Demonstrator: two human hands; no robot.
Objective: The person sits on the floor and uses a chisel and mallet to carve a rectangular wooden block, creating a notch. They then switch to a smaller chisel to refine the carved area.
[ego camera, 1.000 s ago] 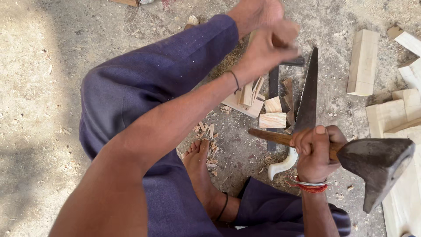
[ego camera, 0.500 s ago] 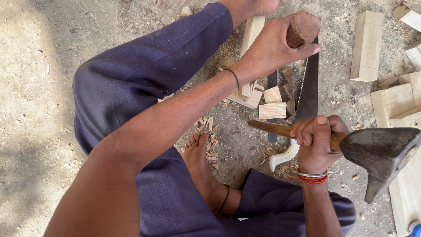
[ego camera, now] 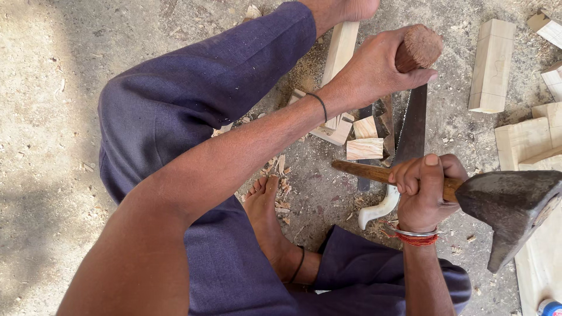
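My left hand (ego camera: pixel 374 64) is closed around a brown round-topped wooden handle (ego camera: pixel 417 47), held upright above the ground. My right hand (ego camera: pixel 424 190) grips the wooden shaft (ego camera: pixel 363 171) of an axe, whose dark metal head (ego camera: pixel 509 213) points to the right. A long pale wood block (ego camera: pixel 339 50) lies under my left wrist. A hand saw (ego camera: pixel 410 131) with a white grip lies flat between my two hands.
Small cut wood pieces (ego camera: pixel 364 147) and chips lie by my bare foot (ego camera: pixel 263 205). An upright pale block (ego camera: pixel 492 64) and more flat boards (ego camera: pixel 527 140) sit at the right. My bent leg in blue trousers (ego camera: pixel 193 99) fills the left.
My left hand has drawn back toward me and lifted the brown handle into full view. The axe in my right hand has hardly shifted.
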